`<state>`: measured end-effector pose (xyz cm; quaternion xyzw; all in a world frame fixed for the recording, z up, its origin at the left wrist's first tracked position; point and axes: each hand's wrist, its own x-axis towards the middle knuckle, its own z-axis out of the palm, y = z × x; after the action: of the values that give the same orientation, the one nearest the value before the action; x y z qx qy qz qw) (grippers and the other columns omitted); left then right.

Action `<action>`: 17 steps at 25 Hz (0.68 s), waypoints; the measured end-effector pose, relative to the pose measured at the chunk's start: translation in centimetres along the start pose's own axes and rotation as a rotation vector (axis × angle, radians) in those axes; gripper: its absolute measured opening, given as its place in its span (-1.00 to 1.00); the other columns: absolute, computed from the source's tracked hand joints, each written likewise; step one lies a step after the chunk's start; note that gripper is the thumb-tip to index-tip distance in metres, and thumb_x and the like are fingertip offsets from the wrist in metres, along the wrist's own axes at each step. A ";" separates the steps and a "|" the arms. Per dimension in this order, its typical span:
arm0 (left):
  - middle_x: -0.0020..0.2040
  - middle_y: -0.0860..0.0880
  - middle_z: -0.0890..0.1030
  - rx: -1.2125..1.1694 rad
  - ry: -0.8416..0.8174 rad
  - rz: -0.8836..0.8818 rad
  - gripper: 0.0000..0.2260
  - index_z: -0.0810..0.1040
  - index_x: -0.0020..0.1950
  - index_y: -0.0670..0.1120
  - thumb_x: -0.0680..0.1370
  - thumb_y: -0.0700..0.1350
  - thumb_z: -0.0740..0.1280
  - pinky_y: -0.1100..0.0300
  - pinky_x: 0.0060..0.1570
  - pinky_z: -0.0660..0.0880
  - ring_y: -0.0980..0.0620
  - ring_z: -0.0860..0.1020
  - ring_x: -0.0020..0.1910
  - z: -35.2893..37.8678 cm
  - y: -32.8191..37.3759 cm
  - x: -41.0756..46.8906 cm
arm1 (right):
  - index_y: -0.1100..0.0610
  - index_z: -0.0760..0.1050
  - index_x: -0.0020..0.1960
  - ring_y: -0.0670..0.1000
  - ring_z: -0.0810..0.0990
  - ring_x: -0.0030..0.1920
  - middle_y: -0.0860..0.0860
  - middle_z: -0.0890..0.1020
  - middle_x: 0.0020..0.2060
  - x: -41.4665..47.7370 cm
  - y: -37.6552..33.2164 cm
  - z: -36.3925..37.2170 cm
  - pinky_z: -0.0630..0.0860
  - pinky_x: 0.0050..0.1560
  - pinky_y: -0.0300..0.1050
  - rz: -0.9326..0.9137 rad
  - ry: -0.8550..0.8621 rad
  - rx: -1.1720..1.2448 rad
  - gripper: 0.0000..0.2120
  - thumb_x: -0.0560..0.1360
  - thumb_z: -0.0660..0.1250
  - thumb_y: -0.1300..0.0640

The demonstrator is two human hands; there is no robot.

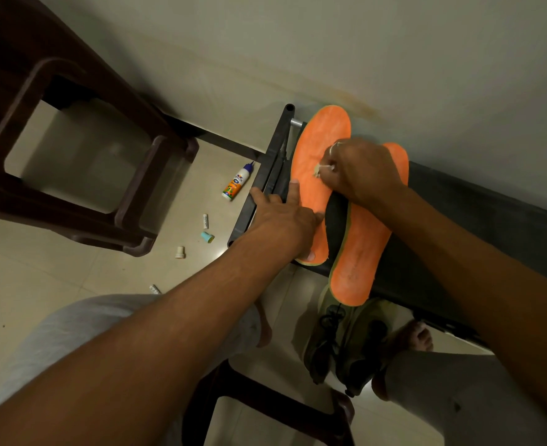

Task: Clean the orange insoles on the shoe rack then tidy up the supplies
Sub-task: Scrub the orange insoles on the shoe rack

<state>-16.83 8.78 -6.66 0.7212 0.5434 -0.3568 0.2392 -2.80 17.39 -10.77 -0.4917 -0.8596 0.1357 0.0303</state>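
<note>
Pins orange insole [317,140] under flat left hand [282,217], rubs with pale wad [316,171] pinched in right hand [362,169], risks shoving insole off shoe rack [459,194].

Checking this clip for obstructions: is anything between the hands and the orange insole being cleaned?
Nothing visible. The right hand pinches a pale wad against the left insole, and the left hand rests directly on its edge. The second insole lies alongside, not between.
</note>
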 end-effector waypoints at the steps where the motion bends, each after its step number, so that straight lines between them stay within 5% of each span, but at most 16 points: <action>1: 0.61 -0.23 -0.19 0.001 0.001 -0.001 -0.21 0.03 0.59 0.27 0.48 0.26 0.40 -0.49 0.39 -0.07 -0.37 0.15 0.52 0.1 0.0 0.0 | 0.09 0.68 -0.07 0.10 0.62 -0.15 0.04 0.68 -0.13 0.1 0.0 -0.1 0.54 -0.25 -0.01 0.009 -0.008 0.014 -0.77 0.46 0.31 -0.01; 5: 0.61 -0.23 -0.18 -0.019 0.013 0.002 -0.22 0.06 0.59 0.26 0.48 0.25 0.41 -0.49 0.40 -0.09 -0.38 0.14 0.52 0.0 0.0 -0.1 | 0.05 0.68 -0.04 0.04 0.63 -0.13 -0.01 0.69 -0.11 -0.9 -1.3 0.1 0.58 -0.19 0.01 -0.127 -0.263 0.030 -0.82 0.46 0.36 0.01; 8: 0.61 -0.23 -0.18 -0.014 0.010 0.002 -0.22 0.07 0.59 0.25 0.48 0.24 0.42 -0.49 0.39 -0.07 -0.38 0.15 0.51 -0.1 0.0 0.0 | 0.10 0.66 -0.07 0.10 0.63 -0.15 0.04 0.67 -0.13 -0.4 -0.2 0.1 0.53 -0.25 -0.03 0.013 -0.012 0.000 -0.79 0.48 0.32 0.02; 13: 0.62 -0.23 -0.17 -0.019 0.015 0.009 -0.20 0.05 0.59 0.25 0.48 0.25 0.42 -0.49 0.39 -0.09 -0.37 0.14 0.52 0.0 -0.1 -0.1 | 0.06 0.69 -0.04 0.02 0.62 -0.15 -0.01 0.69 -0.10 -0.9 -1.3 0.4 0.55 -0.22 -0.03 -0.142 -0.243 0.077 -0.82 0.48 0.36 0.01; 17: 0.61 -0.23 -0.18 -0.016 0.003 0.006 -0.21 0.06 0.59 0.25 0.48 0.23 0.43 -0.50 0.39 -0.08 -0.37 0.14 0.52 0.0 -0.1 0.0 | 0.09 0.68 -0.03 0.09 0.62 -0.14 0.04 0.68 -0.10 0.1 -0.6 0.5 0.49 -0.26 -0.07 -0.035 0.011 0.018 -0.78 0.49 0.30 0.02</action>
<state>-16.94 8.85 -6.65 0.7212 0.5446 -0.3507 0.2454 -3.43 17.05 -11.13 -0.4772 -0.8666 0.1401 0.0417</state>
